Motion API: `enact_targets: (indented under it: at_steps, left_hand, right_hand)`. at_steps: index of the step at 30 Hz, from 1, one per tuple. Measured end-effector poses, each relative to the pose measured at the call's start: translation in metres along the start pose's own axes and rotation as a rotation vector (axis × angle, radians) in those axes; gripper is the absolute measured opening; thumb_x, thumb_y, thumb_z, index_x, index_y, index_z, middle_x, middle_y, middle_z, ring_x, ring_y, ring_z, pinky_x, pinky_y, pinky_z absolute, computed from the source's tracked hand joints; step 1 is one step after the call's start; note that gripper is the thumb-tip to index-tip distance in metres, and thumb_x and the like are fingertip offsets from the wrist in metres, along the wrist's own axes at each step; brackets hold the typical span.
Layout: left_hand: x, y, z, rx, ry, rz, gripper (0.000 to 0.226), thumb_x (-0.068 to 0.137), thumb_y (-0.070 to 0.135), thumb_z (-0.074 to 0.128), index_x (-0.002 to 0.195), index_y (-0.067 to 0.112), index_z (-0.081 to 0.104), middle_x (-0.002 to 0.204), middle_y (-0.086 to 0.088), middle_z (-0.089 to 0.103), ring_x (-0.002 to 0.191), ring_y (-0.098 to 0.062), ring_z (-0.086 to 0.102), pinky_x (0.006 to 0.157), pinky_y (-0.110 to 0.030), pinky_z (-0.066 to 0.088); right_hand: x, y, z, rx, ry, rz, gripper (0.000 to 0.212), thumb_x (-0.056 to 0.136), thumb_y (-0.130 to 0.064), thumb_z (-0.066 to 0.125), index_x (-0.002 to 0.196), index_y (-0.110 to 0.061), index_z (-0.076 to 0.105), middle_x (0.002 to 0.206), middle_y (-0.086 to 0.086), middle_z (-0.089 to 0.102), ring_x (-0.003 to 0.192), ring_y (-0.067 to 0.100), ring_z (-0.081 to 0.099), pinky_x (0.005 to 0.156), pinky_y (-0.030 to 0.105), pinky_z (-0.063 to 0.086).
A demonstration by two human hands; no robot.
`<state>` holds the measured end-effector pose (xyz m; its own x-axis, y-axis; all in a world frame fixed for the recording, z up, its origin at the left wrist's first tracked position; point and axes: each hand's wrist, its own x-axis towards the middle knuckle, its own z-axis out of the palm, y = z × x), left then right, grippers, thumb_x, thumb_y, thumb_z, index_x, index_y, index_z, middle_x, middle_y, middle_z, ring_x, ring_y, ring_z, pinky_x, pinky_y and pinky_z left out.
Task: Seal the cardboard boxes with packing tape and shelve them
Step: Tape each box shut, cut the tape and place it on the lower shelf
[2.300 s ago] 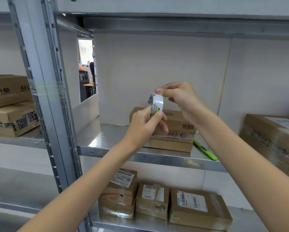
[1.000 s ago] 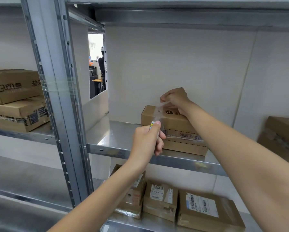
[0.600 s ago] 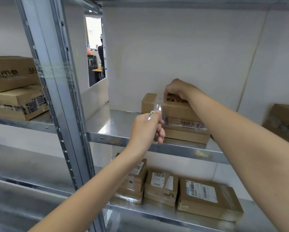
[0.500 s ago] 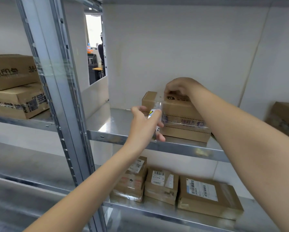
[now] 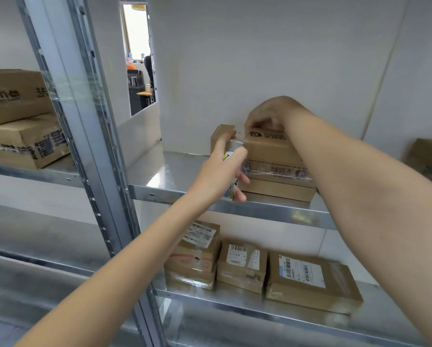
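- Your left hand [image 5: 221, 171] is curled round the tape roll [image 5: 231, 176], holding it against the front left side of the cardboard box [image 5: 272, 156]; only slivers of the roll's white and yellow label show between your fingers.
- A strip of clear tape [image 5: 236, 142] runs from the roll up toward the top of the box, glinting just beside your thumb.
- Your right hand [image 5: 268, 113] sits on the top of the box near its back edge, fingers bent down and pressing there; whether they pinch the tape end, you cannot tell from this view.
- The box stands on the middle shelf [image 5: 174, 176], close to the back wall and right of the shelf's bare left part; its front already carries a band of printed tape.
- On the lower shelf [image 5: 260, 311], three labelled parcels [image 5: 242, 264] lie side by side near the front edge, touching or nearly so.
- Left of the upright post [image 5: 84, 151], two larger stacked boxes [image 5: 17, 121] rest on the neighbouring shelf.
- At the far right edge of the middle shelf, another box [image 5: 430, 151] is partly visible and blurred.
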<state>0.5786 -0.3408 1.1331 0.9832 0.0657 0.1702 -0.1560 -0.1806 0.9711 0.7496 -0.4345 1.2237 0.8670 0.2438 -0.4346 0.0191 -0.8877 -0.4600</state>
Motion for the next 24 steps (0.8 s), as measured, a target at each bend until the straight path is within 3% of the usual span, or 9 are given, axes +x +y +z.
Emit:
enact_targets:
  at_steps: [5,12,16,24]
  left_hand:
    - [0.0026,-0.0009,0.0008,0.004,0.015,0.001,0.05,0.099,0.032,0.041,0.146,0.041,0.026,0.092,-0.02,0.069,0.037,-0.028,0.052,0.047,-0.026,0.048]
    - [0.0026,-0.0014,0.0023,-0.008,0.021,-0.006,0.05,0.099,0.028,0.04,0.145,0.039,0.027,0.09,-0.027,0.067,0.039,-0.028,0.05,0.042,-0.026,0.047]
    - [0.0037,0.0,0.0029,0.003,0.035,0.007,0.053,0.095,0.032,0.042,0.145,0.038,0.028,0.084,-0.017,0.067,0.044,-0.031,0.055,0.042,-0.027,0.048]
    - [0.0022,0.0009,0.0034,0.022,0.037,-0.005,0.05,0.098,0.03,0.041,0.145,0.038,0.027,0.087,-0.014,0.066,0.045,-0.031,0.055,0.043,-0.026,0.048]
  right_hand:
    - [0.0006,-0.0008,0.0009,0.033,0.044,0.008,0.017,0.089,-0.011,0.057,0.074,-0.005,0.062,0.052,0.011,0.064,0.042,0.023,0.061,0.062,0.031,0.047]
    - [0.0012,-0.0009,0.0015,0.059,0.066,0.007,0.011,0.088,-0.014,0.061,0.08,-0.006,0.063,0.064,0.012,0.066,0.068,0.028,0.057,0.064,0.032,0.046]
    - [0.0026,-0.0033,0.004,0.05,0.066,-0.006,0.012,0.088,-0.014,0.061,0.081,-0.004,0.063,0.078,0.013,0.062,0.069,0.028,0.055,0.068,0.033,0.046]
    - [-0.0015,-0.0029,0.005,-0.014,0.109,-0.009,0.017,0.087,-0.018,0.065,0.078,-0.004,0.066,0.082,0.014,0.065,0.073,0.029,0.058,0.077,0.036,0.047]
